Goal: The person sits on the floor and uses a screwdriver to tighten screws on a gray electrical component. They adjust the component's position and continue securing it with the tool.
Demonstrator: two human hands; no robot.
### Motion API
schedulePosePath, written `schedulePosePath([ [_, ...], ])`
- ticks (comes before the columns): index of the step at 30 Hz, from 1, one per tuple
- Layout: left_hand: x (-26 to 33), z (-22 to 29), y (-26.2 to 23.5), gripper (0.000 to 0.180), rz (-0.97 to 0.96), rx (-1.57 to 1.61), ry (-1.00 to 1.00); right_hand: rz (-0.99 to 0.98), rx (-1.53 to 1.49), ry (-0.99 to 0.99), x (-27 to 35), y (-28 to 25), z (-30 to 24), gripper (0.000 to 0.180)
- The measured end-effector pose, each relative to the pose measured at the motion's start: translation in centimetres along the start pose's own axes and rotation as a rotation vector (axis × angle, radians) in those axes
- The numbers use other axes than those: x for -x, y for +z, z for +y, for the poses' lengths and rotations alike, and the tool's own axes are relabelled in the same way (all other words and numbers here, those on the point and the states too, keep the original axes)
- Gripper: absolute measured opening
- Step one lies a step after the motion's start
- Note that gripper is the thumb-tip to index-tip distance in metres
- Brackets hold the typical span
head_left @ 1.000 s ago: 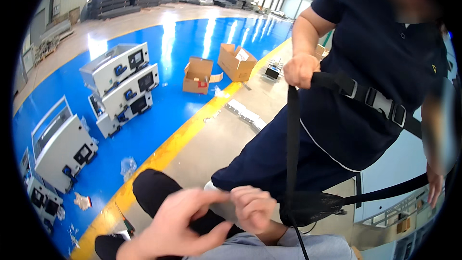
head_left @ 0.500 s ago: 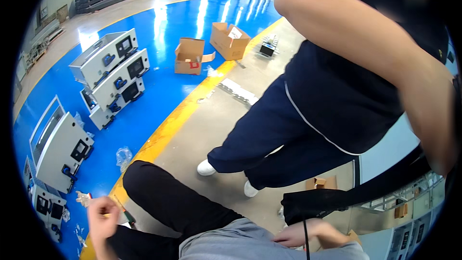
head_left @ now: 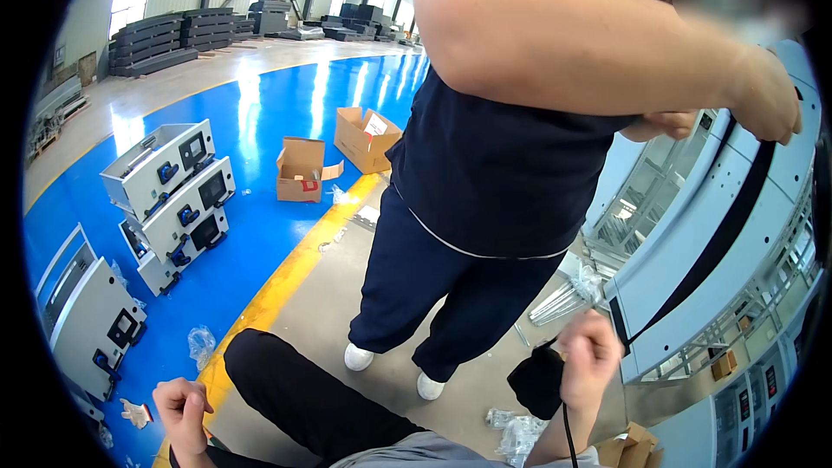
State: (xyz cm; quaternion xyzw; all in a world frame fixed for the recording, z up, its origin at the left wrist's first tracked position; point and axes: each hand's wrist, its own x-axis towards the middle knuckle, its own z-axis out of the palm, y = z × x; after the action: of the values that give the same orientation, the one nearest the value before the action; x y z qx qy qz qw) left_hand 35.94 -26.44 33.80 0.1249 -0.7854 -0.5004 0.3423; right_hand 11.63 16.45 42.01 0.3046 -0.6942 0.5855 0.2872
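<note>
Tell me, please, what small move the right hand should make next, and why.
I would probably ease the right hand aside from the black cord: in this view the cord crosses in front of the right forearm, so it might snag. Whether the hand grips anything is unclear.

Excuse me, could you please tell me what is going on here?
A co-worker in dark clothes stands facing the person, with one hand at the upper end of a black strap. The person's left hand is loosely curled, with nothing visible in it. Their right hand is curled beside a black pouch-like item; whether it grips that is unclear. Pale housings stand on the blue floor.
</note>
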Motion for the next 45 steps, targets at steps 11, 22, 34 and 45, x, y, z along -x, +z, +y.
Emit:
schedulePosePath([
  [11, 2.7, -4.6, -4.6, 0.04, 0.604, 0.742, -0.516, -1.607, -1.033, 0.014, 0.0, -8.2, 2.9, 0.007],
  [22, 0.6, -6.7, -4.5, 0.031, 0.708, 0.601, -0.25, -0.174, -1.558, 0.009, 0.7, 4.6, 1.7, 0.028],
  [34, -8.1, 13.2, 10.8, 0.059, -0.113, -0.122, 0.824, -0.532, -0.933, -0.235, -23.6, 3.1, -5.1, 0.034],
  [45, -11.6, 14.2, 9.6, 0.048, -0.036, -0.135, 0.982, -0.689, -1.163, -0.013, -10.6, 19.7, -7.5, 0.036],
])
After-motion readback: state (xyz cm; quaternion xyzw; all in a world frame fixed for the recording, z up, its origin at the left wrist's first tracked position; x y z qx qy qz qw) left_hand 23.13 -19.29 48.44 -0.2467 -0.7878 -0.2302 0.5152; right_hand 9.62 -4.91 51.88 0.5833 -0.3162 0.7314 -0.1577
